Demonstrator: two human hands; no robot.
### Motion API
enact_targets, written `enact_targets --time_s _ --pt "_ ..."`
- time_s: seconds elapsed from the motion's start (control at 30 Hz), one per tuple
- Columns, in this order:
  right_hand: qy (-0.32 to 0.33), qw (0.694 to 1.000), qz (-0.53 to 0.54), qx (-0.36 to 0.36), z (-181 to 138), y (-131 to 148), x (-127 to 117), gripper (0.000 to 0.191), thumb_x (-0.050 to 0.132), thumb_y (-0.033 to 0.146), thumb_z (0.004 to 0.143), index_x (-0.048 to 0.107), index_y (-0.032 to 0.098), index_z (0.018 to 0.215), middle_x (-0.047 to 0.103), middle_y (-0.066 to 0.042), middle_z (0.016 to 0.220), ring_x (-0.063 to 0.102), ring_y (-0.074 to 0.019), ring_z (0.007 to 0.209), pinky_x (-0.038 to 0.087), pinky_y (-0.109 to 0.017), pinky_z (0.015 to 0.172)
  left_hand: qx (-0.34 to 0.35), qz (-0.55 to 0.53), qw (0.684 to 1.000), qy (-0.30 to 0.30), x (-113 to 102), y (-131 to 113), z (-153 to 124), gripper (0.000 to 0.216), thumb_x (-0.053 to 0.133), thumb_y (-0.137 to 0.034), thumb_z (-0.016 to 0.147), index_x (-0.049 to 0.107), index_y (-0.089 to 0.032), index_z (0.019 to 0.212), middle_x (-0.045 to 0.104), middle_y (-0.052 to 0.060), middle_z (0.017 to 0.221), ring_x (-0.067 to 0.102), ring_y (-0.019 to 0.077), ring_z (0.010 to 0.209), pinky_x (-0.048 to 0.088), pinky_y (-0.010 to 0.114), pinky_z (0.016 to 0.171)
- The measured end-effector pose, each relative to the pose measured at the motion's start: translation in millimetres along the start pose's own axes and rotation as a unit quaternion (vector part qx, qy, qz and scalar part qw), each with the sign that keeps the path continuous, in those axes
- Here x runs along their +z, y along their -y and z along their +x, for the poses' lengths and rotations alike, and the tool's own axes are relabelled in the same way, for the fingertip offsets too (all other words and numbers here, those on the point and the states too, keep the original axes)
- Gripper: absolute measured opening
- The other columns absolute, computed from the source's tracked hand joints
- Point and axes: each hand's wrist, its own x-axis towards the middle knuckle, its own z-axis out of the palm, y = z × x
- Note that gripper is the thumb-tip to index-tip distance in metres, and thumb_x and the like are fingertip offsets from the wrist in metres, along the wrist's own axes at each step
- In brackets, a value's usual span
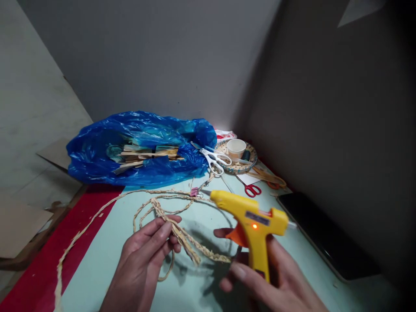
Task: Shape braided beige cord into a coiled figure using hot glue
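My left hand (151, 247) pinches a braided straw-coloured cord (188, 245) between thumb and fingers, just above the table. One frayed end of the cord points toward the lower right. My right hand (269, 277) is wrapped round the handle of a yellow hot glue gun (256, 225), whose orange trigger (237, 236) faces left and whose small light glows orange. The nozzle points left, above and apart from the held cord. Near the nozzle tip, a pink binder clip (194, 192) sits by the loops of cord lying on the table.
A blue plastic bag (97, 147) with dried strips (149, 154) lies at the back left. White-handled scissors (214, 158), a woven tray (224, 167) with a white cup (236, 148), and red-handled scissors (252, 190) are behind. A black phone-like slab (328, 238) lies at right by the wall.
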Motion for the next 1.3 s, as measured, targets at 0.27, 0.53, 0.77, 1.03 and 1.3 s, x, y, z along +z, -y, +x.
enact_targets --time_s 0.27,0.53,0.77,1.03,1.3 --pt "-0.018 0.982 -0.106 -0.153 29.5 -16.6 -0.8 0.031 0.050 0.043 0.101 0.049 0.021 0.123 0.068 -0.015 0.117 0.074 -0.0240 0.086 0.063 -0.041 0.079 -0.050 0.007 0.999 0.017 -3.9 -2.9 1.3 0.026 0.093 -0.031 0.059 0.084 -0.021 0.080 0.074 0.004 0.081 0.062 0.0177 0.071 0.059 0.021 0.064" --pt "0.003 0.976 -0.140 -0.169 58.4 -5.8 -6.7 0.024 0.050 0.036 0.101 0.046 0.019 0.117 0.067 -0.009 0.102 0.074 -0.0212 0.078 0.060 -0.039 0.077 -0.099 0.006 0.995 0.030 5.6 1.1 -3.6 0.021 0.083 -0.031 0.070 0.085 -0.022 0.088 0.071 0.006 0.073 0.062 0.0205 0.067 0.058 0.028 0.058" --pt "0.062 0.988 0.001 -0.139 73.1 -18.5 -0.6 0.026 0.052 0.031 0.099 0.043 0.018 0.120 0.062 -0.013 0.120 0.072 -0.0168 0.081 0.060 -0.034 0.078 -0.173 -0.026 0.985 0.004 22.0 -3.7 -10.7 0.020 0.091 -0.017 0.054 0.082 -0.016 0.072 0.072 0.004 0.064 0.063 0.0142 0.057 0.058 0.022 0.058" --pt "0.048 0.994 0.013 -0.097 72.0 -8.2 -11.4 0.033 0.055 0.033 0.100 0.044 0.019 0.127 0.060 -0.011 0.122 0.055 -0.0050 0.058 0.045 -0.018 0.048 -0.142 -0.033 0.989 -0.013 15.8 2.1 0.3 0.008 0.074 -0.012 0.076 0.081 -0.016 0.074 0.069 0.004 0.070 0.061 0.0125 0.058 0.058 0.023 0.061" --pt "0.071 0.982 -0.123 -0.124 30.3 11.9 -31.5 0.047 0.042 0.060 0.100 0.072 0.026 0.110 0.062 -0.001 0.071 0.060 -0.0169 0.062 0.057 -0.029 0.063 -0.115 -0.027 0.992 0.040 3.2 -3.8 9.1 0.010 0.075 -0.021 0.081 0.082 -0.019 0.087 0.076 0.007 0.082 0.070 0.0194 0.078 0.057 0.022 0.068"
